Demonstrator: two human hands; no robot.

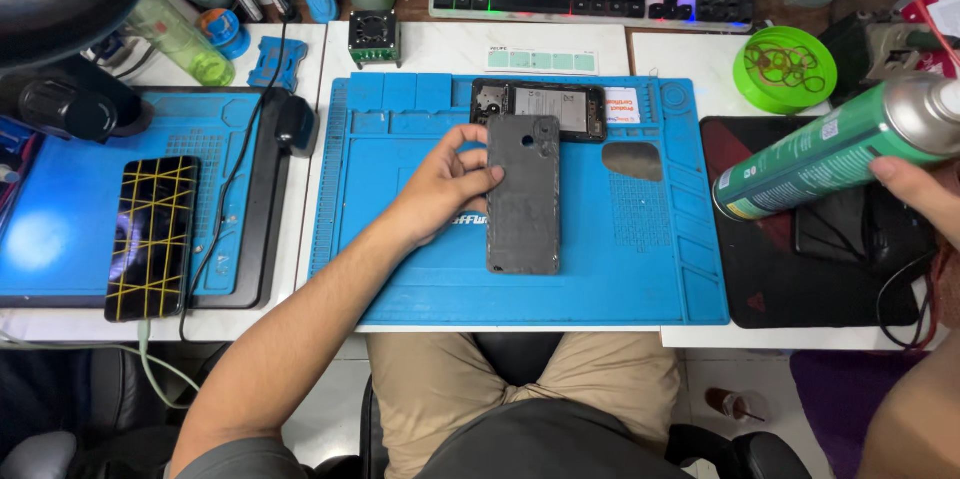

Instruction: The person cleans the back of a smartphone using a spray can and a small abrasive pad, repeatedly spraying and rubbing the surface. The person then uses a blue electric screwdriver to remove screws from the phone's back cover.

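On the blue work mat (pixel 400 279), near its middle, the left hand (pixel 445 184) pinches the left edge of a grey phone back cover (pixel 523 194), thumb and fingers closed on it, the cover lying flat and pointing toward the mat's far edge. Just beyond it, at the far edge, lies the opened phone body (pixel 545 107), its end partly under the cover. Over the black pad (pixel 800 279) at the worktop's right side, the right hand (pixel 915 189) grips a green spray can (pixel 830 154), tilted, its base toward the mat. Any spray could drift onto the exposed phone body nearby, and the thin cover, held at one edge only, could slide or flex.
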